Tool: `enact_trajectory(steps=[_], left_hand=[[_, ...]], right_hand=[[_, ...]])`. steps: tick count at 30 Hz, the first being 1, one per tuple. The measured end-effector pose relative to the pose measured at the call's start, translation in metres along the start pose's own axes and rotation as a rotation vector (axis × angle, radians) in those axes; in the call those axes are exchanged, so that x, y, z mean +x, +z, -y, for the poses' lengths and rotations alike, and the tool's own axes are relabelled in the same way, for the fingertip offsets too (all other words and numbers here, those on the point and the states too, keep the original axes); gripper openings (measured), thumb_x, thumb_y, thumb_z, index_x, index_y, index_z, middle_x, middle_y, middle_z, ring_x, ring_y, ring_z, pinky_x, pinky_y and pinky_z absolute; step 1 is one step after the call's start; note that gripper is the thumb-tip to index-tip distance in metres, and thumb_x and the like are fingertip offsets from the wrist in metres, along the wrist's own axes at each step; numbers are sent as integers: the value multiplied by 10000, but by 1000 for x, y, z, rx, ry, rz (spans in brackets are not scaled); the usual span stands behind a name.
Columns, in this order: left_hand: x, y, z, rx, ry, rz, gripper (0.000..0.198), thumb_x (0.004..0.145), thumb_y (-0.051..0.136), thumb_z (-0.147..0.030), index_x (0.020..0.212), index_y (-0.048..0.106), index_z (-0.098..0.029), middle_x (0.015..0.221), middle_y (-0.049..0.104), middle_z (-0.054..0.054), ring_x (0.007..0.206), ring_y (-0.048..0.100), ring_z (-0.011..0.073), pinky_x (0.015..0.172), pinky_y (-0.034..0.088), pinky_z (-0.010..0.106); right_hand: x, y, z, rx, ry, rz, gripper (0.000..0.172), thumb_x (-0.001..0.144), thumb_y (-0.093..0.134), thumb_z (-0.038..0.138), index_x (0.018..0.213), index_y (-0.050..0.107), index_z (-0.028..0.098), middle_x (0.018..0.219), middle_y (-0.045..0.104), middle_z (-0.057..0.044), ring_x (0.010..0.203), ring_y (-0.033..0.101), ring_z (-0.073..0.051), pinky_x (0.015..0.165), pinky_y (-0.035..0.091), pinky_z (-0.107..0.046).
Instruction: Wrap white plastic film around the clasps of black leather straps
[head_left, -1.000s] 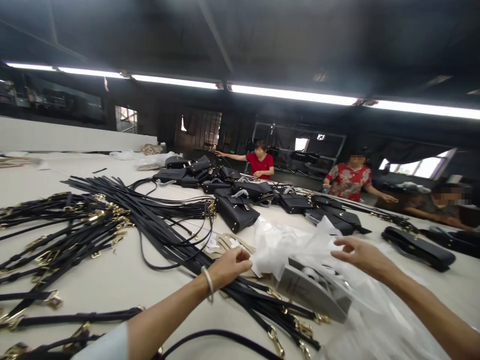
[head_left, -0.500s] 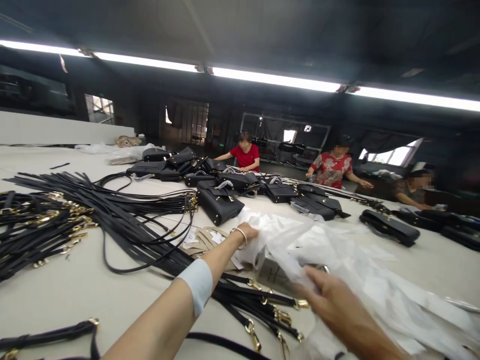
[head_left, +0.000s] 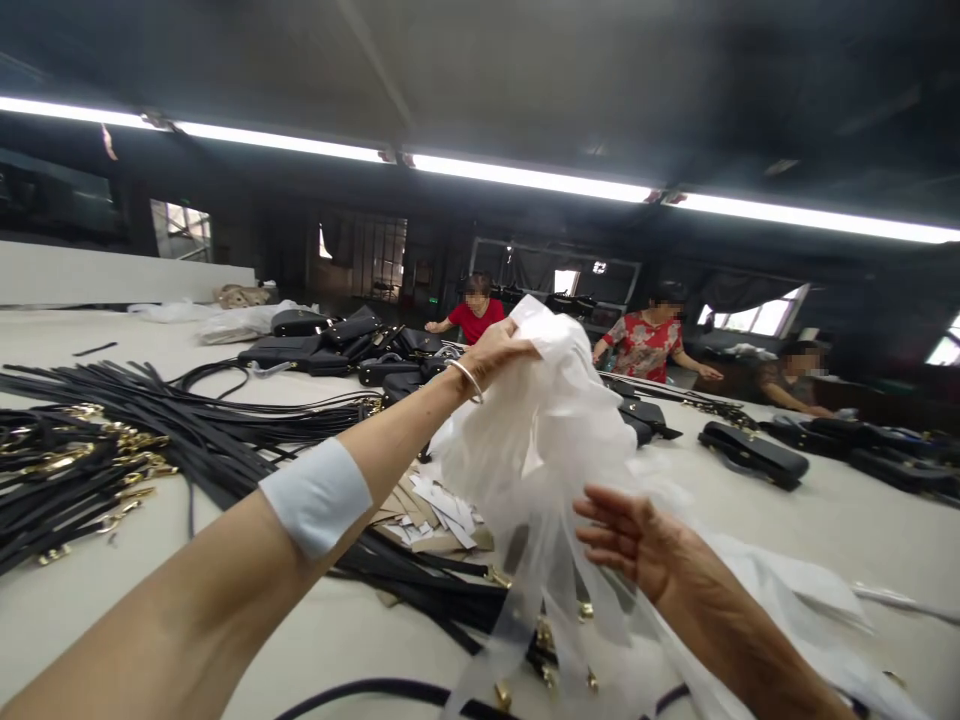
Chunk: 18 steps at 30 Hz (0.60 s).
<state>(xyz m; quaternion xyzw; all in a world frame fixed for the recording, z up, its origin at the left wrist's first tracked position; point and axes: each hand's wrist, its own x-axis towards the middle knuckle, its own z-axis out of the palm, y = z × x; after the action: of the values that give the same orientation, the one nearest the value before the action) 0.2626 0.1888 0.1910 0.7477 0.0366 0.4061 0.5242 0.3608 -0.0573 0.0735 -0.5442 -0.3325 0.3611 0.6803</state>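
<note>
My left hand [head_left: 501,355], with a bracelet at the wrist, is raised over the table and pinches the top of a bunch of thin white plastic bags [head_left: 547,420]. The translucent plastic hangs down from it in folds. My right hand [head_left: 637,545] is beside the lower part of the plastic, fingers stretched out and apart; whether they touch it I cannot tell. Behind and below the plastic lie black straps [head_left: 427,590] with gold clasps, partly covered. Beige and white cut pieces [head_left: 439,515] lie beneath my left forearm.
Black bags [head_left: 330,345] are piled across the table, and another black bag [head_left: 754,452] lies at the right. A large bundle of black straps [head_left: 172,420] spreads over the left side. Several people stand or sit beyond the table.
My left hand has lifted the white plastic up off the table. My right hand, earlier against the plastic, now has its fingers spread. The grey box-like object under the plastic no longer shows.
</note>
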Motion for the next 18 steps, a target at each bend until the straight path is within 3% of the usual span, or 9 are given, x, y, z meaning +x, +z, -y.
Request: enact_trajectory(steps=[4, 6, 8, 10, 12, 16, 18], left_hand=[[-8, 32, -40, -86, 45, 233, 462, 570, 814, -260, 992, 690, -117, 860, 723, 51, 739, 652, 171, 737, 550, 315], [-15, 43, -56, -98, 39, 343, 433, 562, 813, -217, 968, 698, -120, 861, 723, 43, 749, 654, 172, 734, 557, 317], [-22, 49, -69, -84, 29, 382, 410, 563, 797, -191, 954, 700, -119, 865, 720, 37, 750, 650, 171, 707, 558, 299], [-28, 51, -80, -93, 25, 419, 420, 566, 779, -176, 974, 694, -125, 879, 713, 30, 749, 643, 163, 682, 551, 273], [-33, 53, -90, -117, 9, 480, 445, 565, 763, -175, 1001, 681, -134, 875, 699, 19, 734, 634, 153, 661, 548, 258], [-51, 59, -102, -72, -80, 607, 363, 566, 740, -178, 919, 661, -153, 777, 654, -27, 676, 604, 127, 606, 525, 222], [-65, 64, -104, -87, -116, 681, 331, 579, 740, -180, 898, 654, -165, 757, 643, -42, 683, 592, 118, 616, 508, 206]], right_hand=[[11, 24, 35, 224, -253, -44, 497, 613, 871, 536, 923, 734, 174, 770, 742, -31, 579, 631, -141, 513, 548, -238], [5, 33, 48, 245, -308, -22, 500, 648, 856, 519, 1017, 719, 211, 810, 742, -12, 565, 613, -130, 485, 538, -232], [-6, 37, 60, 244, -283, 30, 586, 704, 800, 557, 1187, 664, 253, 1021, 749, -48, 772, 691, -191, 603, 601, -284], [-19, 37, 69, 262, -242, 70, 694, 706, 773, 599, 1299, 597, 283, 1193, 711, -70, 1059, 671, -255, 776, 622, -352], [-30, 37, 79, 335, -198, 64, 728, 687, 757, 643, 1308, 591, 301, 1208, 713, -62, 1154, 638, -265, 830, 617, -377], [-42, 34, 102, 540, -175, -104, 564, 824, 591, 674, 1188, 671, 250, 947, 783, -60, 871, 730, -230, 716, 633, -343], [-43, 30, 114, 595, -208, -206, 542, 879, 512, 660, 1125, 690, 211, 859, 781, -69, 793, 734, -238, 729, 637, -379]])
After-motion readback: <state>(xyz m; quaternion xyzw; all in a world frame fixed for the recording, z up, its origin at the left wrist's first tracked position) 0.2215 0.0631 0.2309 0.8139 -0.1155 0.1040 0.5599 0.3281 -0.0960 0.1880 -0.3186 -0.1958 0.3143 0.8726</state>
